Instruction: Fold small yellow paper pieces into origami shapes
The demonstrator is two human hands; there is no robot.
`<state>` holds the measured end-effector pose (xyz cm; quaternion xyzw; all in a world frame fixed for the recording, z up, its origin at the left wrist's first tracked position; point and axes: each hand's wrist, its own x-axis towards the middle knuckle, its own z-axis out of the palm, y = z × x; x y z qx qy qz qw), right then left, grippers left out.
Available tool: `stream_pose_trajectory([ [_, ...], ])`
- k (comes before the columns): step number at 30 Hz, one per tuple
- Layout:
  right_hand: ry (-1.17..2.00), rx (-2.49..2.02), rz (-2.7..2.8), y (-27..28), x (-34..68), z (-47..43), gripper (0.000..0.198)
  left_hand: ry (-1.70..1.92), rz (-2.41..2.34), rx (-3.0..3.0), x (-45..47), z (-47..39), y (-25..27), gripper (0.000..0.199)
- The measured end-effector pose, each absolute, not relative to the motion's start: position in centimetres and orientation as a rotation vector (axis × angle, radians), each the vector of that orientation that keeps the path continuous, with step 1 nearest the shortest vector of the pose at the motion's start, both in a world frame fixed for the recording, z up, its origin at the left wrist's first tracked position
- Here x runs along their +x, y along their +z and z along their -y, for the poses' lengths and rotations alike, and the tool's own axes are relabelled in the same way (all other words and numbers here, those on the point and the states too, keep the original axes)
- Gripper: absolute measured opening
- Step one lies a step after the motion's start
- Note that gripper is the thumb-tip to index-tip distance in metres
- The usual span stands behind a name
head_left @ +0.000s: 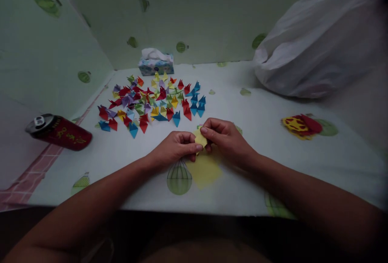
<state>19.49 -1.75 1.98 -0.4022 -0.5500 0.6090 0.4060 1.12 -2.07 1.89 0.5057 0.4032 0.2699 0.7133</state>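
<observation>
A small piece of folded yellow paper [200,138] is held up between my two hands, over the front half of the table. My left hand [178,145] pinches its lower left edge between thumb and fingers. At its upper right, my right hand [226,137] grips it the same way, fingers curled behind. Below them a flat pale yellow paper sheet [206,172] lies on the tablecloth, beside a printed green balloon. Beyond my hands, to the left, spreads a group of many-coloured folded paper cranes [151,101].
A red drink can [60,131] stands at the left edge, looking tilted in this view. A tissue box [156,64] sits behind the cranes against the wall. On the right are a large white plastic bag [306,48] and a red and yellow patterned item [301,126].
</observation>
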Motion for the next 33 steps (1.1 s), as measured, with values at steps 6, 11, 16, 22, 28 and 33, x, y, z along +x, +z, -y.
stream_pose_trajectory([
  [6,1.719,-0.955,1.357,1.58,19.43,1.59,0.036,0.629,-0.945,1.145,1.03,2.21,1.58,0.029],
  [11,1.624,-0.983,1.348,1.54,19.29,1.77,0.038,0.653,-0.928,1.139,1.19,2.22,1.73,0.026],
  [16,1.598,-0.986,1.220,1.47,19.10,1.96,0.036,0.719,-0.901,1.139,1.39,2.21,1.76,0.026],
  [22,1.568,-0.954,1.143,1.14,19.00,1.80,0.032,0.765,-0.970,1.142,1.47,2.27,1.82,0.022],
  [28,1.543,-0.957,1.106,1.15,19.03,1.64,0.032,0.765,-0.998,1.236,1.37,2.13,1.92,0.028],
  [33,1.530,-0.958,1.130,1.30,19.19,1.55,0.032,0.809,-0.920,1.317,1.14,1.82,1.82,0.027],
])
